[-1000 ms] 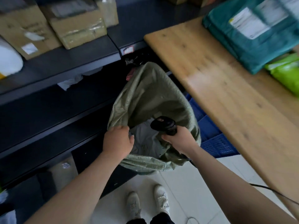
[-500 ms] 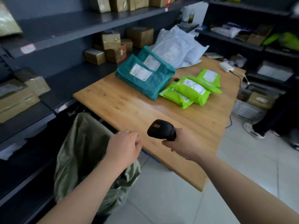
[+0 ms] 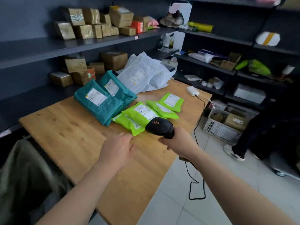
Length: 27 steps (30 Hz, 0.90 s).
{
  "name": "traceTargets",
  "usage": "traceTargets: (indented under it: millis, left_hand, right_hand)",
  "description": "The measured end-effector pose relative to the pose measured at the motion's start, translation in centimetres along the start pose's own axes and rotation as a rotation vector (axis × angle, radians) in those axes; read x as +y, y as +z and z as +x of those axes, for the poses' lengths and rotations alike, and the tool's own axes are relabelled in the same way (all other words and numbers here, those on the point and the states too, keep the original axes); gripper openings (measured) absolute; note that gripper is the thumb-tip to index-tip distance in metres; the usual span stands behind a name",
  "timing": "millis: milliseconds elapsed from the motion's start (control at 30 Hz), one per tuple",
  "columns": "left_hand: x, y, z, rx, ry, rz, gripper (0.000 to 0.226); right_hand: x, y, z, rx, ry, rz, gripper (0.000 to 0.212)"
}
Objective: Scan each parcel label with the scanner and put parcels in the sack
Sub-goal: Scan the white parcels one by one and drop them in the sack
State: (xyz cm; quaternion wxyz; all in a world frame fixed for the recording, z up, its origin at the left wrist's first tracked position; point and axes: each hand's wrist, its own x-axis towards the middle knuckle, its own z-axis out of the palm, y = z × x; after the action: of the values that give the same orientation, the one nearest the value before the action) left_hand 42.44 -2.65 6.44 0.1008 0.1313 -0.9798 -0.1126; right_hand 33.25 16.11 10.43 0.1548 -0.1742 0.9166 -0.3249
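Observation:
My right hand (image 3: pixel 180 143) grips the handle of a black scanner (image 3: pixel 159 127), held over the wooden table (image 3: pixel 68 127) near its right edge. My left hand (image 3: pixel 117 149) reaches flat over the table with relaxed fingers, just short of the nearest lime-green parcel (image 3: pixel 128 123). More lime-green parcels (image 3: pixel 170 102) lie behind it, two teal parcels (image 3: pixel 100 103) to their left, and white parcels (image 3: pixel 142 73) at the far end. The olive sack (image 3: pixel 21 176) hangs at the table's left end, at the lower left of the view.
Dark shelves with cardboard boxes (image 3: pixel 90 23) run along the left and far walls. A white adapter (image 3: pixel 192 91) lies on the far right of the table; the scanner's cable (image 3: pixel 194 184) loops over the tiled floor. A white crate (image 3: pixel 219 125) and a person's leg (image 3: pixel 233 151) are at right.
My view swung up from the sack to the table. My left hand let go of the sack's rim and moved forward toward the green parcels. The scanner came along in my right hand.

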Motion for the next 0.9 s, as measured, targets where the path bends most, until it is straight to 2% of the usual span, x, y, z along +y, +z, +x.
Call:
traceTargets:
  millis: [200, 300, 533, 733, 900]
  left_hand:
    - [3.3, 2.0, 6.8, 0.025, -0.022, -0.008, 0.034]
    - [4.3, 3.2, 11.1, 0.021, -0.058, 0.004, 0.036]
    - [6.3, 4.5, 22.3, 0.061, -0.150, -0.043, 0.034]
    - [8.0, 5.0, 29.7, 0.041, -0.211, 0.017, 0.027]
    - [8.8, 6.4, 35.5, 0.025, -0.343, 0.081, 0.026]
  right_hand:
    - [3.1, -4.5, 6.6, 0.023, -0.040, -0.049, 0.018]
    - [4.5, -6.5, 11.2, 0.027, -0.055, -0.051, 0.013]
    - [6.2, -11.8, 22.9, -0.036, -0.102, -0.057, 0.015]
    - [7.2, -14.9, 31.5, -0.093, -0.130, 0.024, 0.011]
    - [7.0, -16.6, 39.3, -0.164, -0.191, 0.055, 0.013]
